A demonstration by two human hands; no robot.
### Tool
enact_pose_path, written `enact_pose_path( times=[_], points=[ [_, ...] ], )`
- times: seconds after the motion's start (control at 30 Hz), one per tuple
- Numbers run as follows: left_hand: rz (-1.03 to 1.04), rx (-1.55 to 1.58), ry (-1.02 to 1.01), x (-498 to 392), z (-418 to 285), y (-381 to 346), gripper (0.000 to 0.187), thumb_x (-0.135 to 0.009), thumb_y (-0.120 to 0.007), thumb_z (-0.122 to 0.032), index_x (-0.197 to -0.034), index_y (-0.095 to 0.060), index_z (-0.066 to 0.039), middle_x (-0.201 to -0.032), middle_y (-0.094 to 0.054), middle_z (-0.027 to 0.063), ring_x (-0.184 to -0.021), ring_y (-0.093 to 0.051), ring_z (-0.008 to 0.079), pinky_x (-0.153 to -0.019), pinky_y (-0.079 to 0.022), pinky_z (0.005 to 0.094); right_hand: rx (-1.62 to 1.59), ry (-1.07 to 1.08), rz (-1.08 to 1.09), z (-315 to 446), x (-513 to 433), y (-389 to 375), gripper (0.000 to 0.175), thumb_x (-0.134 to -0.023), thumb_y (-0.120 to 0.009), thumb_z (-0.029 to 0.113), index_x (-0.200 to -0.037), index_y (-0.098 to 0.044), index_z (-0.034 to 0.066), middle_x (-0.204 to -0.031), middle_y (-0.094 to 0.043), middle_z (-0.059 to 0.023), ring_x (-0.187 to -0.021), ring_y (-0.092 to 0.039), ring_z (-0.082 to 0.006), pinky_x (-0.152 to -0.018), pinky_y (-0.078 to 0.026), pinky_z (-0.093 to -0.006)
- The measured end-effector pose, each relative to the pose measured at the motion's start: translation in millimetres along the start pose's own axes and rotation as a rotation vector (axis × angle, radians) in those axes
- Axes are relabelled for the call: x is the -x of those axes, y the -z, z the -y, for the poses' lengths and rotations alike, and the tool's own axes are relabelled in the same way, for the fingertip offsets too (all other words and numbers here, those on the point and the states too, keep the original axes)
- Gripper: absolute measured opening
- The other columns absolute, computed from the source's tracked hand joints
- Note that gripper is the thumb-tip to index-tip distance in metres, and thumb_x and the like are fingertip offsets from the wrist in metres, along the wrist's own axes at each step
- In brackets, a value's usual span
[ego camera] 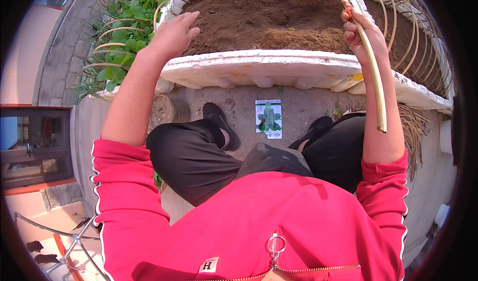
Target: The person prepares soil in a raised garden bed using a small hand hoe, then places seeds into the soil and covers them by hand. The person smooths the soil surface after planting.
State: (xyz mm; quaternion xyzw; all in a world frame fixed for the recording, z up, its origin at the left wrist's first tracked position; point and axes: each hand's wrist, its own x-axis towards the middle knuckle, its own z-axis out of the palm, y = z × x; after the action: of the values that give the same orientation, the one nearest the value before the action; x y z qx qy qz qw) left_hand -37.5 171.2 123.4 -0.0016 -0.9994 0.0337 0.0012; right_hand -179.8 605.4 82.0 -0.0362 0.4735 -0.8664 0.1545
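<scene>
My right hand (368, 38) is closed around a wooden stick handle (374, 79) at the right rim of a white foam planter box (261, 68). Orange-red cord (347, 7) binds the handle just above my fingers; what lies beyond the binding is hard to make out. The handle's cut lower end hangs over my forearm. Over the box's left end, my left hand (175, 34) is held out with nothing in it, thumb apart from the fingers. Brown loose soil (269, 15) fills the box, with a paler mound near the front wall.
Leafy green plants (130, 45) under bent hoops grow at the left. Another soil-filled foam box with hoops (414, 38) adjoins on the right. A seed packet (269, 118) lies on the concrete between my shoes. Bundled thin strips (412, 135) lie at the right.
</scene>
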Motion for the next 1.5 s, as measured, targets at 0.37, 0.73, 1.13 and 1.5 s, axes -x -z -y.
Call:
enact_pose_path(
  times=[0.37, 0.73, 1.13, 1.5],
  points=[
    [0.13, 0.287, 0.073, -19, 47, -53, 0.055, -0.101, -0.057, -0.031, -0.148, -0.047, -0.004, -0.149, -0.051, 0.0217, -0.139, -0.047, 0.0376, -0.116, -0.037, 0.0433, 0.005, -0.087, 0.032, -16, -4, -18, 0.024, -0.103, -0.061, 0.019, -0.119, -0.06, 0.0012, -0.094, -0.067, -0.0069, -0.064, -0.053, -0.0047, -0.054, -0.047, -0.0197],
    [0.593, 0.29, 0.214, -68, 8, -110, 0.107, -0.075, -0.087, -0.046, -0.16, -0.023, -0.043, -0.166, -0.006, 0.0306, -0.15, -0.012, 0.0573, -0.121, -0.026, 0.0563, 0.006, -0.175, -0.046, -25, -27, -39, 0.028, -0.104, -0.057, 0.017, -0.127, -0.055, 0.0024, -0.096, -0.064, -0.0055, -0.063, -0.051, -0.0045, -0.055, -0.045, -0.0197],
    [0.241, 0.475, 0.448, -236, 73, -172, 0.09, -0.086, -0.072, -0.058, -0.159, -0.032, -0.021, -0.157, -0.032, 0.0319, -0.143, -0.042, 0.0418, -0.116, -0.039, 0.0428, 0.119, -0.24, -0.198, -42, -50, -32, 0.042, -0.105, -0.055, 0.017, -0.144, -0.048, 0.0038, -0.095, -0.064, -0.0052, -0.062, -0.048, -0.0039, -0.052, -0.039, -0.0192],
    [0.551, 0.304, -0.313, -222, -96, -144, 0.078, -0.087, -0.06, -0.071, -0.152, -0.048, -0.03, -0.17, -0.013, 0.0144, -0.155, -0.001, 0.0472, -0.113, -0.019, 0.0772, 0.214, -0.321, -0.172, -60, -78, -35, 0.048, -0.104, -0.054, 0.012, -0.151, -0.043, 0.0089, -0.096, -0.066, -0.0067, -0.063, -0.053, -0.0054, -0.054, -0.047, -0.0205]
  ],
)
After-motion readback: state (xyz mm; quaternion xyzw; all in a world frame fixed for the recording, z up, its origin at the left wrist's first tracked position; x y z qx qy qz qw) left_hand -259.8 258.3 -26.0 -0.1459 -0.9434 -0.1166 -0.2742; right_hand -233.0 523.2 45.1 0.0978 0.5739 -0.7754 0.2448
